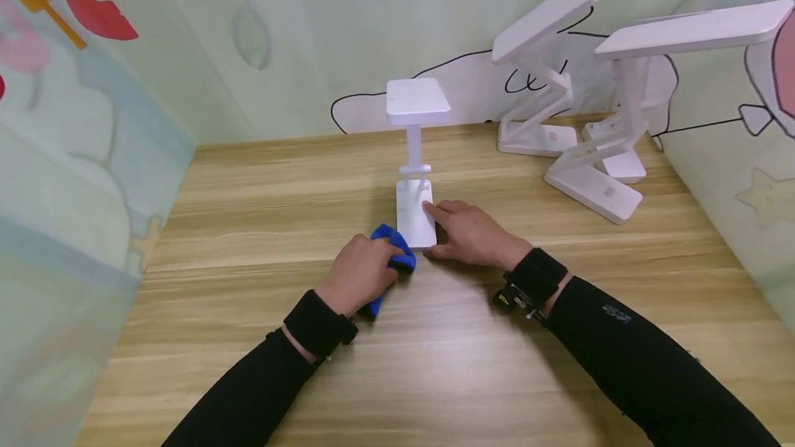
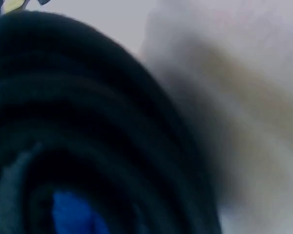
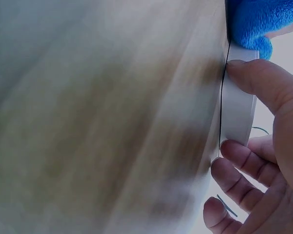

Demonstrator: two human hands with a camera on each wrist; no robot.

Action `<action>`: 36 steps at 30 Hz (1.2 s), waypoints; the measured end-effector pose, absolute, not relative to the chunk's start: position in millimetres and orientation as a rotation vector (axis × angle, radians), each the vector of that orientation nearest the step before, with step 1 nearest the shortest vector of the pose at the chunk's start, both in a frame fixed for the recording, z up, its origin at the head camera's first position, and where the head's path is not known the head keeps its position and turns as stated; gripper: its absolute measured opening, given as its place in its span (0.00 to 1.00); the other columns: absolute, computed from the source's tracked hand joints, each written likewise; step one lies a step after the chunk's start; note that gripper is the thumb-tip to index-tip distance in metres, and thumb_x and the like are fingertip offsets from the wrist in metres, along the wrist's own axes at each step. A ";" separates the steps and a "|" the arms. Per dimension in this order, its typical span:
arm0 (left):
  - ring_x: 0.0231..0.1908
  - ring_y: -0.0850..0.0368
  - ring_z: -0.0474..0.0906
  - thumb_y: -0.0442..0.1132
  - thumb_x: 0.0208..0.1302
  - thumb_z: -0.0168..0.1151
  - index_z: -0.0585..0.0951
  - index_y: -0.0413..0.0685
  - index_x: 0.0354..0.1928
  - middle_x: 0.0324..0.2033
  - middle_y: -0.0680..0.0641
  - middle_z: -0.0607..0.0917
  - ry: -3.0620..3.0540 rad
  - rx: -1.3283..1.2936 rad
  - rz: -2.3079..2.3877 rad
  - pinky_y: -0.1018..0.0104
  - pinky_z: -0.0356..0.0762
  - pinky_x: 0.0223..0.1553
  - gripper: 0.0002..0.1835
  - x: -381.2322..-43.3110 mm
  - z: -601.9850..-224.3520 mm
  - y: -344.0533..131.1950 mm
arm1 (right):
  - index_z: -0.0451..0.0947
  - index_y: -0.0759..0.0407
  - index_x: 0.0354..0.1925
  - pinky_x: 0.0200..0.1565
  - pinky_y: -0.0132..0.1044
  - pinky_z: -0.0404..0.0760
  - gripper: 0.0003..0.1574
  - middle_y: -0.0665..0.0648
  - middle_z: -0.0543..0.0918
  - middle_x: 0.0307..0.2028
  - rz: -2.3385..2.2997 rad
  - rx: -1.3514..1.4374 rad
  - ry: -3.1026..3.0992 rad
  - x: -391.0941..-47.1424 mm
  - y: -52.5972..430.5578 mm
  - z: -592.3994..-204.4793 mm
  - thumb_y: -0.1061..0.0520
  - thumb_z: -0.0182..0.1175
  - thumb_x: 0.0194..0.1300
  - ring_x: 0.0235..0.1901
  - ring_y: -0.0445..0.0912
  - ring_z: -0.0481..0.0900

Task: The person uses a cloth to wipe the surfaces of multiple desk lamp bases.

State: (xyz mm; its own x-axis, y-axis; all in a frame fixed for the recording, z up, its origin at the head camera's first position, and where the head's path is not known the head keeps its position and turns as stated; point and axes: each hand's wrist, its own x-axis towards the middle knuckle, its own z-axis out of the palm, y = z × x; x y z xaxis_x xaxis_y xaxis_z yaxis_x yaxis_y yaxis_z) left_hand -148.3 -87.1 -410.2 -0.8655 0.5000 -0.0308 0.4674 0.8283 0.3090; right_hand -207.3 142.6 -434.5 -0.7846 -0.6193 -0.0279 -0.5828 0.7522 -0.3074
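A white folding desk lamp [image 1: 416,216] stands upright with its base flat on the table. My right hand [image 1: 475,233] holds that base at its right side, thumb near the front corner and fingertips along the edge. In the right wrist view the thumb and fingers touch the base's side wall [image 3: 238,105]. From the left, my left hand [image 1: 360,271] grips a folded cloth [image 1: 391,234], plush blue with dark parts, against the base's front left corner. Part of the cloth hides under the left fingers. Dark folds and a blue patch [image 2: 75,214] fill much of the left wrist view.
To the back right stand more white folding lamps, one with a tilted head [image 1: 546,16] and another with a level head [image 1: 689,32]. Their bases sit close together. A printed cloth backdrop [image 1: 298,40] rises behind the wooden table [image 1: 248,205] and at both sides.
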 end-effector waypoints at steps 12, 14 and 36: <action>0.50 0.46 0.76 0.41 0.62 0.63 0.78 0.45 0.58 0.54 0.45 0.83 2.898 0.950 0.456 0.54 0.77 0.53 0.22 -189.2 -398.0 -78.8 | 0.55 0.62 0.73 0.57 0.53 0.73 0.56 0.63 0.73 0.60 -0.507 -0.984 2.793 -207.9 143.5 -435.2 0.36 0.65 0.58 0.58 0.55 0.71; 0.53 0.43 0.74 0.42 0.62 0.63 0.78 0.48 0.59 0.56 0.46 0.82 2.839 1.034 0.360 0.53 0.75 0.56 0.22 -190.0 -399.1 -74.3 | 0.55 0.61 0.73 0.57 0.54 0.73 0.56 0.63 0.73 0.59 -0.528 -1.000 2.781 -208.1 143.5 -434.8 0.37 0.65 0.58 0.58 0.56 0.70; 0.49 0.60 0.77 0.36 0.59 0.64 0.80 0.63 0.58 0.56 0.54 0.81 2.542 0.948 0.631 0.63 0.78 0.49 0.24 -155.9 -391.8 -121.6 | 0.54 0.63 0.73 0.57 0.53 0.73 0.58 0.64 0.74 0.59 -0.497 -0.924 2.815 -203.3 145.6 -439.1 0.36 0.65 0.57 0.56 0.55 0.71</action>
State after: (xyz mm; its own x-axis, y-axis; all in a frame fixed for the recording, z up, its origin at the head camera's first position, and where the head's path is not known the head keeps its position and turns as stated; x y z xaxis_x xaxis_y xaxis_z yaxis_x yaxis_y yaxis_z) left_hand -155.9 -121.6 -391.8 -0.7129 0.6806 -0.1688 0.5228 0.6763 0.5190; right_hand -203.3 145.6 -439.1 -0.8022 -0.5965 -0.0268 -0.5512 0.7570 -0.3509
